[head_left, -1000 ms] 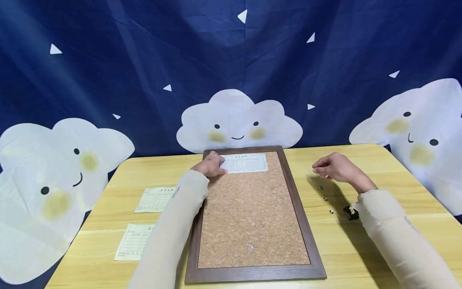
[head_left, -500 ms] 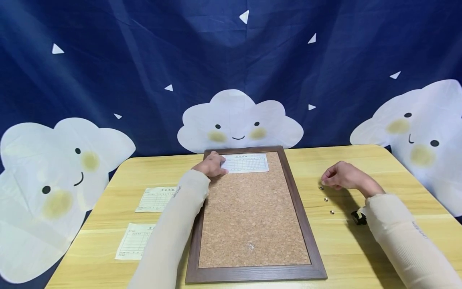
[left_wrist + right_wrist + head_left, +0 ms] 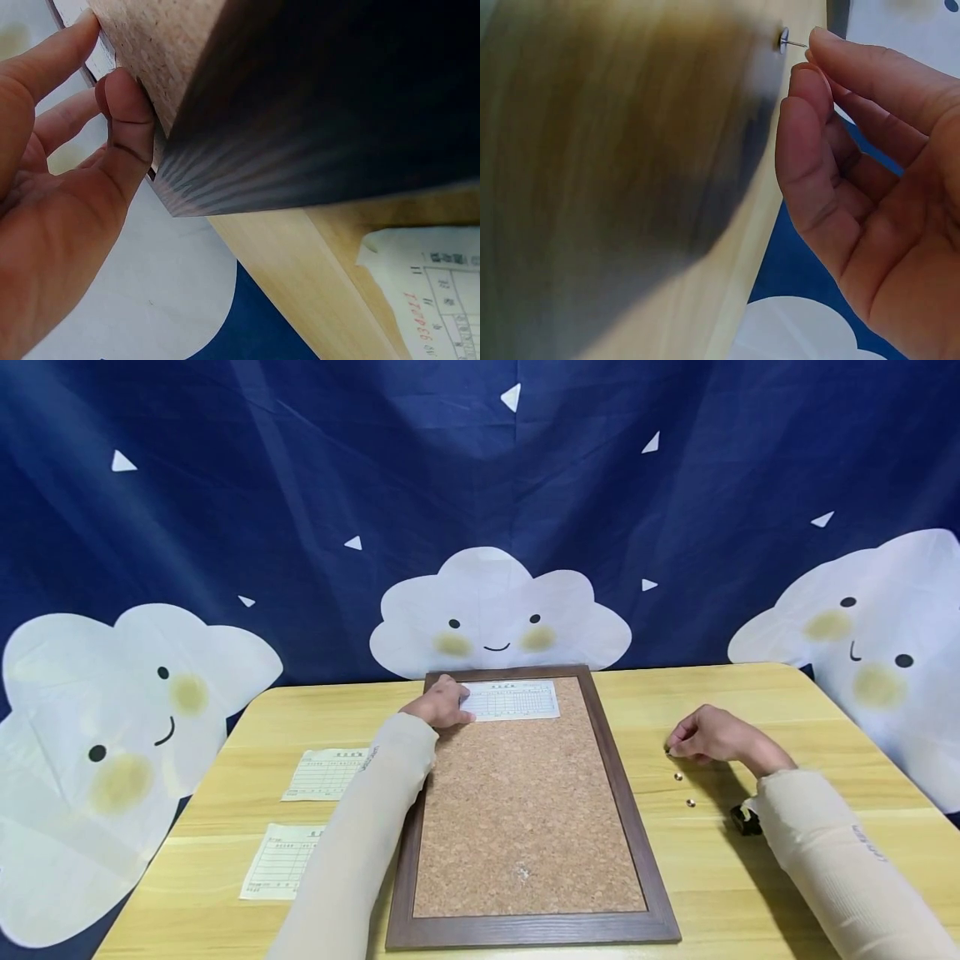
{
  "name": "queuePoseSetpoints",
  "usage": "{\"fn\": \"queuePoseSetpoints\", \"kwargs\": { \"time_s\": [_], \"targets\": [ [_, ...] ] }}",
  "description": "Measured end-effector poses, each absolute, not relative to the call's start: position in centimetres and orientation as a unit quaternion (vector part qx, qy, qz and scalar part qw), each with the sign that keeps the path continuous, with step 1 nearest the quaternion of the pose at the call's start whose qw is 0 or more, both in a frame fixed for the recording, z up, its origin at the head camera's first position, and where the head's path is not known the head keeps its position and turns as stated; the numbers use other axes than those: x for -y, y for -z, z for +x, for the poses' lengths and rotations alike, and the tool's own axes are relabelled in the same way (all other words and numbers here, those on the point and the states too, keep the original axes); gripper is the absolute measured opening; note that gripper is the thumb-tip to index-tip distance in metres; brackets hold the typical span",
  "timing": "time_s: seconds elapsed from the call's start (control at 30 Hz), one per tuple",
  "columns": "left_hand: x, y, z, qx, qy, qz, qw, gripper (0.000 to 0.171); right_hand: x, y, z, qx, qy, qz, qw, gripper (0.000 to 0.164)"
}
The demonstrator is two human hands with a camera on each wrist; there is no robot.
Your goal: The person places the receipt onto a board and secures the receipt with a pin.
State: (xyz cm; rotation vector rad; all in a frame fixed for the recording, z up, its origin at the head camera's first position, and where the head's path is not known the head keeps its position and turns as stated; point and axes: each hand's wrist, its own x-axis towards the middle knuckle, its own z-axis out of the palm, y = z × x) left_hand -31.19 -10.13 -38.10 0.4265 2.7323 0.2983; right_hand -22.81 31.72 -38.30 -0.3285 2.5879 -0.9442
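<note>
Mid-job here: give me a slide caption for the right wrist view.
Right grip, fingertips at the pin of a thumbtack, over the wood-grain tabletop.

I note a long cream left sleeve (image 3: 362,827) and a matching right sleeve (image 3: 828,856), finely ribbed. Each carries dark lettering (image 3: 868,843), too small to read. Small black boxy item (image 3: 746,820) at right wrist.

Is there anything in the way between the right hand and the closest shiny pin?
Nothing visible stands between the right hand and that pin: in the right wrist view, its spike points toward the fingertips. The other two pins lie off to the side, nearer the person.
</note>
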Motion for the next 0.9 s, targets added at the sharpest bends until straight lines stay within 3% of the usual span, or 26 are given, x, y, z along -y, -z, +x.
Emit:
{"fn": "queuePoseSetpoints", "kwargs": {
  "time_s": [0.9],
  "targets": [
    [10.3,38.3,-31.4,-0.965,-0.099,0.165,0.177,0.057,-32.8,38.9,-23.3,-0.865,0.436,-0.093,0.230,0.022]
  ]
}}
